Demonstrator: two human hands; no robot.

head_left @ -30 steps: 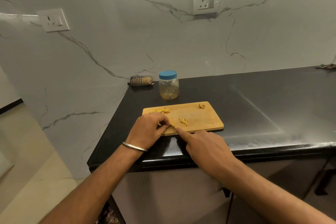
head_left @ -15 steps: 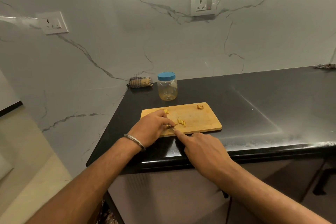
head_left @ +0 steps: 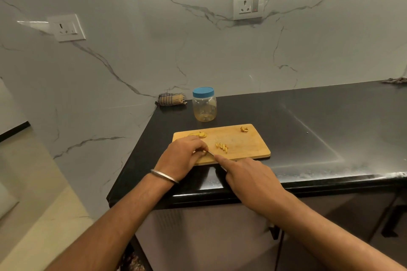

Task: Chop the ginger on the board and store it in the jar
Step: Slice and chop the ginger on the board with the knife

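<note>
Now chopping ginger on a board at the worktop's near-left corner.

Black worktop bearing a wooden board; behind it, a lidded jar with a rolled cloth to its left. Left hand curled over a ginger piece on the board's near-left part, pinning it down. Right hand gripping a knife, forefinger stretched along the blade, touching the left fingertips. Cut slivers just right of the blade; more pieces by the far-left corner.
</note>
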